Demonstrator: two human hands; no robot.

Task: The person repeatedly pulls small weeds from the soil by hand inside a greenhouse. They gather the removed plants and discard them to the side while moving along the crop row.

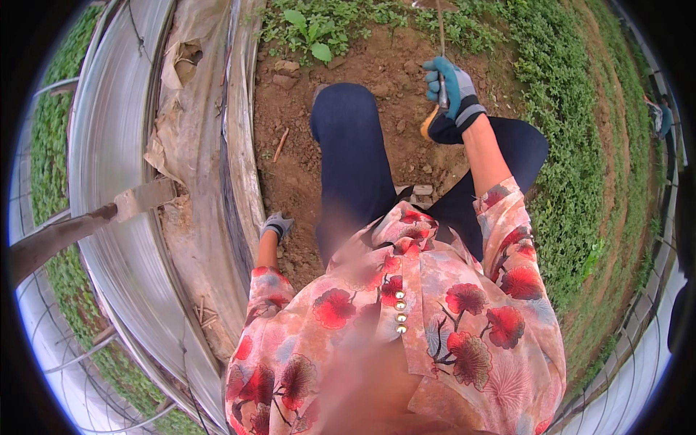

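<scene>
My right hand (454, 92), in a teal-and-grey work glove, is closed around the handle of a hand hoe (441, 33). The hoe's thin metal shaft points away from me, and its blade is partly cut off at the top of the view. Beneath that hand, an orange-edged shoe (428, 124) shows beside my bent right leg. My left hand (278, 224), also gloved, hangs low over the bare soil (293, 174), beside the weathered board edge. Its fingers are too small and foreshortened to tell whether they hold anything.
Low green plants (565, 163) cover the ground on the right; a broad-leaved plant (310, 35) grows ahead. A stick (280, 145) lies on the soil. To the left run torn sheeting (190, 125), plastic film (111, 136) and a wooden bar (65, 234). Clods (285, 73) lie ahead.
</scene>
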